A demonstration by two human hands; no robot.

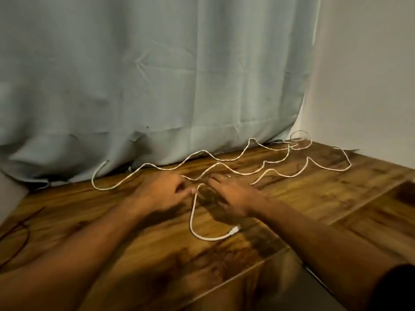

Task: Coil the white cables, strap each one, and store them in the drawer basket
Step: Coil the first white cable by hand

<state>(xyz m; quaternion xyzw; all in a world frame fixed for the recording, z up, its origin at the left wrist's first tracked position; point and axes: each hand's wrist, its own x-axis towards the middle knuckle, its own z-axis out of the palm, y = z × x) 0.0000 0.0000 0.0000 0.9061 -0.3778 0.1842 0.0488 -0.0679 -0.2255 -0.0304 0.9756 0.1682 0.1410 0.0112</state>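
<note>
both forearms come in from the lower edge, the right one with a dark sleeve [395, 286] at the bottom corner, and they reach forward over the brown wooden desk [134, 243]. between the arms lies the near end of a white cable [190, 221]: its plug [235, 229] rests on the wood, and from it the cable bends round in a curve and goes up to the gap between the two hands.

the left hand [161, 191] has curled fingers, and its thumb and forefinger pinch the white cable at the top of that curve. the right hand [226, 194] is palm down with straight, slightly spread fingers over the cable just beside the left one; whether it presses the cable i cannot tell, the picture is blurred.

behind the hands a wavy white line [203, 151] of cable runs uncoiled across the desk, from the left toward the far right corner, where it makes a small ring. how many cables there are i cannot tell.

a pale blue-grey curtain [157, 75] hangs down to the back edge of the desk, and a light wall [370, 75] stands at the right. a thin reddish cord [28, 234] lies at the left edge.
</note>
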